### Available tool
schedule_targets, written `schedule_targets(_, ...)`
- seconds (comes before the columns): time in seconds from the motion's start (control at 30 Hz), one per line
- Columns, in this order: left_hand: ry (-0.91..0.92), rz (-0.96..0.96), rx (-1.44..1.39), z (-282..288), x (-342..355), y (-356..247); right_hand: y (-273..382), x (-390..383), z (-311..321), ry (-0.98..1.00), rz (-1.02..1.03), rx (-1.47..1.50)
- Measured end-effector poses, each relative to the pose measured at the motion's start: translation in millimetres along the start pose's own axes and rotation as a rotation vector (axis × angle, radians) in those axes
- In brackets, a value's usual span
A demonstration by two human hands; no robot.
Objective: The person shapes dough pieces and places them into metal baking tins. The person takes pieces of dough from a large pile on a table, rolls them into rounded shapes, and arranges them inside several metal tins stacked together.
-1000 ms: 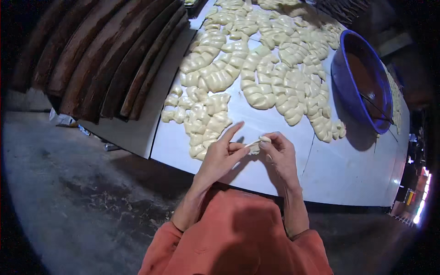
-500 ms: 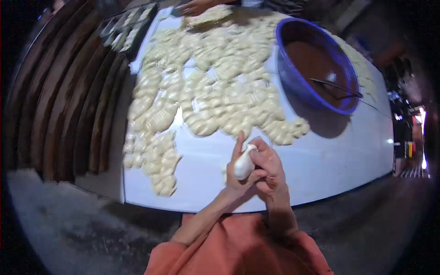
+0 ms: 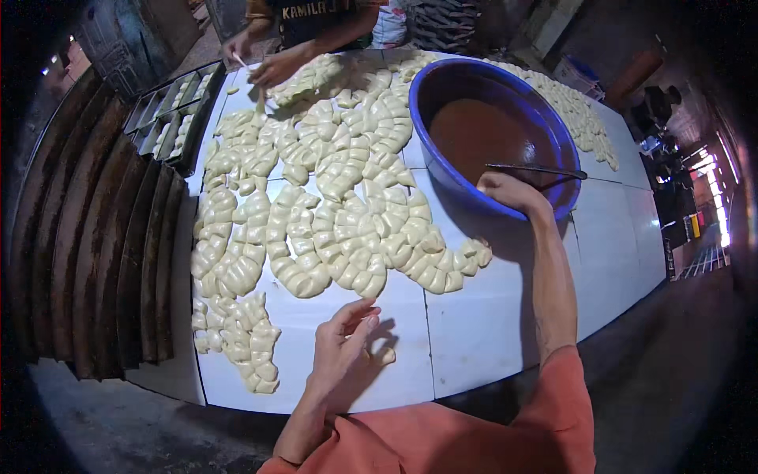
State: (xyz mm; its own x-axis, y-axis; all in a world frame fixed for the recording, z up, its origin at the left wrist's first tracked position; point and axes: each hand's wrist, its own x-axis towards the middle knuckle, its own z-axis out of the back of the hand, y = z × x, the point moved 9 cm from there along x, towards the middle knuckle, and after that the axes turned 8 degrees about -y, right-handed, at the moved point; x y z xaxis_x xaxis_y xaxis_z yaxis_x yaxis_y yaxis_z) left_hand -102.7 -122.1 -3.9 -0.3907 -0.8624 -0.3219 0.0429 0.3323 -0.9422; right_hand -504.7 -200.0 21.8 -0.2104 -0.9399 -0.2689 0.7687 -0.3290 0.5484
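My left hand (image 3: pixel 345 340) hovers over the near part of the table, its fingers loosely bent and the thumb apart, with nothing visible in it. A small pale dough piece (image 3: pixel 385 357) lies just right of it. Beyond spread many cut pieces of pale dough (image 3: pixel 347 237), lying close together in rows. My right hand (image 3: pixel 509 192) reaches over the near rim of a blue basin (image 3: pixel 442 162), fingers curled inward at the brown filling (image 3: pixel 489 134). What those fingers hold, if anything, is hidden. A dark, thin-handled utensil (image 3: pixel 545 169) rests across the basin beside the hand.
Across the white table (image 3: pixel 474 340), a co-worker's hands (image 3: pixel 276 67) hold a thin pale tool near more dough. Dark metal trays (image 3: pixel 146 130) with dough pieces stand at the far left. A row of curved dark trays (image 3: pixel 103 245) lines the left side. More dough (image 3: pixel 588 130) lies behind the basin.
Both hands were together around a smooth white dough ball, which no longer shows. My right hand has moved away to the basin; my left has moved a little left and down.
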Motion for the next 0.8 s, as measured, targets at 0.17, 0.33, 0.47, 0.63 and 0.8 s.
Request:
schedule_targets(0.17, 0.04, 0.052, 0.004, -3.9, -1.2, 13.2, 1.7, -0.2, 0.6, 0.028, -0.006, 0.035)
schedule_targets(0.33, 0.092, 0.049, 0.027, -27.6, 10.1, -5.7, 55.2, -40.0, 33.0, -0.359, -0.037, 0.564)
schedule_targets(0.47, 0.214, 0.021, -0.18, -76.1, 35.7, -13.8, 92.0, -72.2, 1.3, -0.374, 0.016, 1.25)
schedule_targets(0.63, 0.112, 0.207, -0.682, -100.8, 46.7, -26.6, 122.7, -99.9, -89.5, -0.278, -0.079, 1.666)
schedule_targets(0.8, -0.048, 0.206, -0.773, -38.7, 51.0, 17.9, 143.9, -112.8, -146.6, -0.144, -0.038, 1.658)
